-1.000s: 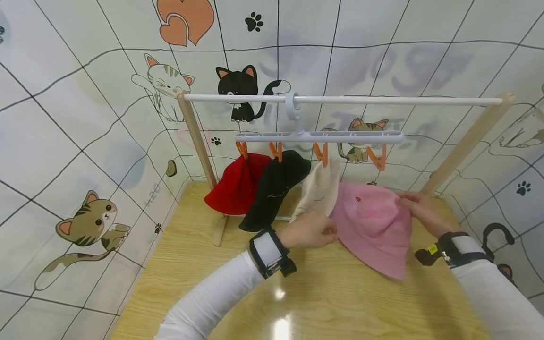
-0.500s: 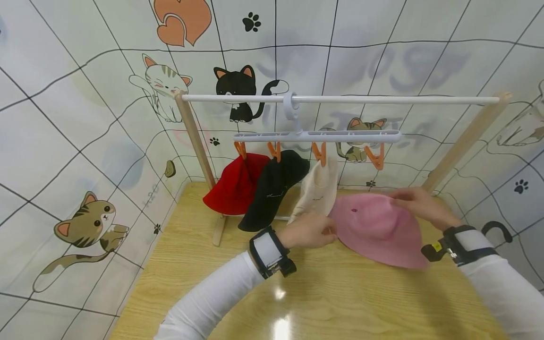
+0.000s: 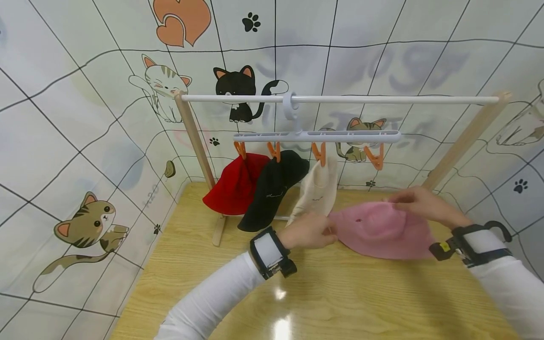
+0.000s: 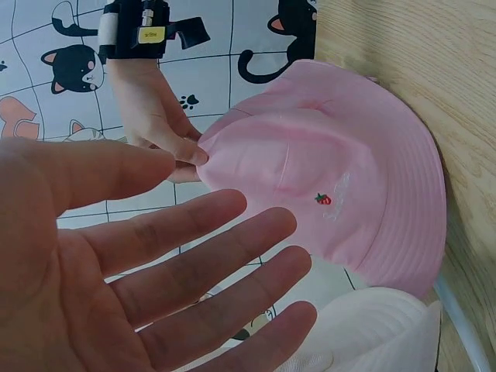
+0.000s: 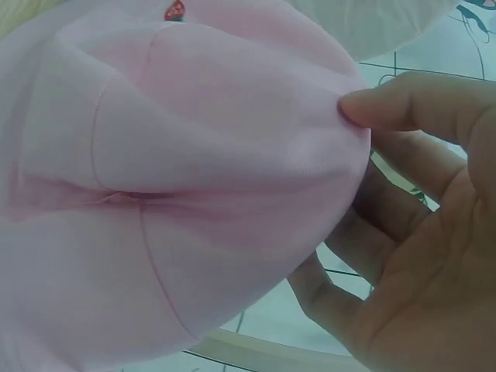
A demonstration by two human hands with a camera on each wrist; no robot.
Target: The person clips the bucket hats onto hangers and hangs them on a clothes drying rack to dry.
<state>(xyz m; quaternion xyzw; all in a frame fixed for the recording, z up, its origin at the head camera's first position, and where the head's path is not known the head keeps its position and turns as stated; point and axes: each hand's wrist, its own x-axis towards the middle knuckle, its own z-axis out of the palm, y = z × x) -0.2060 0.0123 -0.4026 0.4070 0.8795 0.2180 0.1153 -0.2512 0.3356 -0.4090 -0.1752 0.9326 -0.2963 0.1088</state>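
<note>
A pink bucket hat [image 3: 378, 229] with a small strawberry patch [image 4: 323, 199] hangs just above the table, its crown pinched between the thumb and fingers of my right hand [image 3: 427, 205]. The right wrist view shows the thumb on the outside of the pink fabric, with the other fingers behind it. My left hand [image 3: 309, 231] is beside the hat's left edge, below the cream hat [image 3: 318, 186]. Its fingers are extended and spread in the left wrist view, holding nothing. To the right of the cream hat, an orange clip [image 3: 375, 157] hangs with no hat in it.
A pale hanger [image 3: 314, 137] hooks over the white rod [image 3: 382, 100] of a wooden-legged stand. Clips on it hold a red hat [image 3: 235, 186], a black hat [image 3: 274, 189] and the cream one. Beneath is a wooden table [image 3: 331, 302], with a cat-patterned wall behind.
My right hand has shifted slightly right and the pink hat has sunk and tilted, its brim swinging to the right. The left hand stays almost where it was.
</note>
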